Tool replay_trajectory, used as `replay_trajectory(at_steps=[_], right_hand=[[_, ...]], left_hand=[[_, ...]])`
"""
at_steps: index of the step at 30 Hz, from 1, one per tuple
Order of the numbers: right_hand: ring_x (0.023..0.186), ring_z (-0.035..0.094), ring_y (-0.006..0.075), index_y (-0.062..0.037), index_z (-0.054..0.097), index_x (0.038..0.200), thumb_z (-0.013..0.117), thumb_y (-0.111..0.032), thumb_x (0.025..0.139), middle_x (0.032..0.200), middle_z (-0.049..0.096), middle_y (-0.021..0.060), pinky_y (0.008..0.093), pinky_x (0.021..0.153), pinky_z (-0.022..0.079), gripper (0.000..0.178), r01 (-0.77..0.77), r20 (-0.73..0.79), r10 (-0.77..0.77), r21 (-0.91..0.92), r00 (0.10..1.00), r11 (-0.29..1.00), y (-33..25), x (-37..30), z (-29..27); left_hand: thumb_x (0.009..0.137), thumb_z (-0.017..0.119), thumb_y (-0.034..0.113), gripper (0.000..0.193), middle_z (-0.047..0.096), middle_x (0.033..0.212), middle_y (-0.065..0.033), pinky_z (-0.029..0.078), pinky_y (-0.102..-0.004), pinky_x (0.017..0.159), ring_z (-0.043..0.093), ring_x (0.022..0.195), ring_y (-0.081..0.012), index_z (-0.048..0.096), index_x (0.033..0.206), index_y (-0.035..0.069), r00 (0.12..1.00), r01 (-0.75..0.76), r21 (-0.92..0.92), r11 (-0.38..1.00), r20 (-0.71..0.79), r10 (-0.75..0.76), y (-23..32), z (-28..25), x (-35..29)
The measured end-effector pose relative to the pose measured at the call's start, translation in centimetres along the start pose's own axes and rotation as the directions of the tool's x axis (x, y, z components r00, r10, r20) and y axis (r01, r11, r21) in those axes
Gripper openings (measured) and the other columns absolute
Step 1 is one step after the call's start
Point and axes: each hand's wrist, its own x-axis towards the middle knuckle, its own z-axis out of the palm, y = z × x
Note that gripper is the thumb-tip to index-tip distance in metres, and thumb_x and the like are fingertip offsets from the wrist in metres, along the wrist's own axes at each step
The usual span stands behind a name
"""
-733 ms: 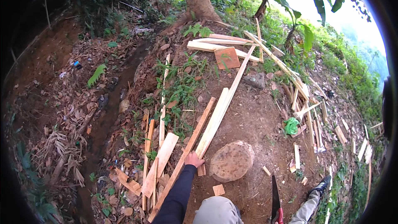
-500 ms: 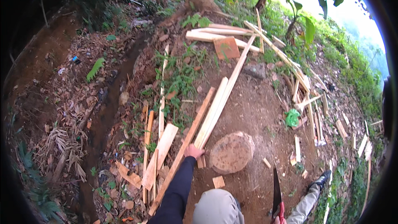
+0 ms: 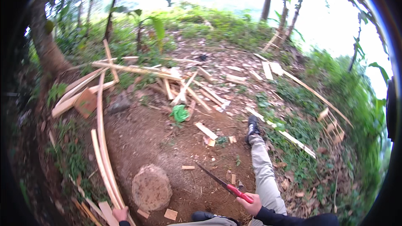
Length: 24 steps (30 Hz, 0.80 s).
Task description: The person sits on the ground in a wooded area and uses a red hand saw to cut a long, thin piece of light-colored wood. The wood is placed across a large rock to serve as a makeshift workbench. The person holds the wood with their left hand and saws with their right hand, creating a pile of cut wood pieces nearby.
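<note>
A patch of bare brown earth in a wooded clearing is seen from above. At the lower right, the right hand (image 3: 251, 204) is closed around the red handle of a long dark-bladed knife (image 3: 217, 181), whose blade points up and to the left, low over the ground. At the bottom left edge, the left hand (image 3: 120, 214) is only partly seen; it rests against the near end of a long pale wooden slat (image 3: 101, 150), but how far the fingers are closed cannot be told. The slat runs away from the hand in a curve toward the upper left, beside other slats. Just to the right of it, a round stump block (image 3: 151, 187) stands on the earth, between the two hands. A leg in grey trousers (image 3: 263, 168) is stretched out to the right, ending in a dark shoe (image 3: 252, 125). Small wood offcuts (image 3: 206, 131) are scattered nearby, a crumpled green bag (image 3: 180, 112) lies further off, and a heap of split boards (image 3: 167, 77) is piled beyond.
</note>
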Motion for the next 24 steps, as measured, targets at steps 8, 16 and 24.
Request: replay_trajectory(at_steps=[8,16,24], right_hand=[[0.054,0.048,0.0082,-0.0028,0.069,0.083,0.073,-0.029,0.088,0.058,0.056,0.0034,0.0287,0.052,0.040,0.027,-0.008,-0.026,0.006,-0.052,1.000,0.999,2.0,-0.6,0.5],[0.055,0.048,0.0096,-0.0040,0.070,0.085,0.073,-0.030,0.088,0.060,0.056,0.0043,0.0297,0.054,0.041,0.027,-0.028,-0.057,0.023,-0.090,0.998,0.996,2.8,-1.5,-0.1],[0.053,0.047,0.0069,-0.0035,0.069,0.082,0.074,-0.027,0.088,0.057,0.055,0.0020,0.0283,0.051,0.039,0.025,-0.025,0.006,0.025,-0.017,1.000,1.000,2.4,-1.2,0.8]], left_hand=[[0.062,0.087,0.052,0.076,0.072,0.103,-0.0214,0.053,-0.0456,0.090,0.070,0.097,-0.0304,0.070,0.110,-0.004,0.993,-0.057,0.144,0.988,-0.094,0.071,-3.2,1.6,3.3],[0.063,0.084,0.050,0.075,0.071,0.105,-0.0243,0.053,-0.0449,0.090,0.067,0.102,-0.0386,0.069,0.109,-0.007,0.998,-0.042,0.264,0.964,-0.024,0.050,-3.3,4.4,3.8],[0.053,0.086,0.021,0.068,0.070,0.094,-0.0231,0.056,-0.0488,0.082,0.068,0.089,-0.0427,0.057,0.110,0.000,0.977,-0.024,0.318,0.948,-0.194,0.089,-1.8,2.6,3.2]])
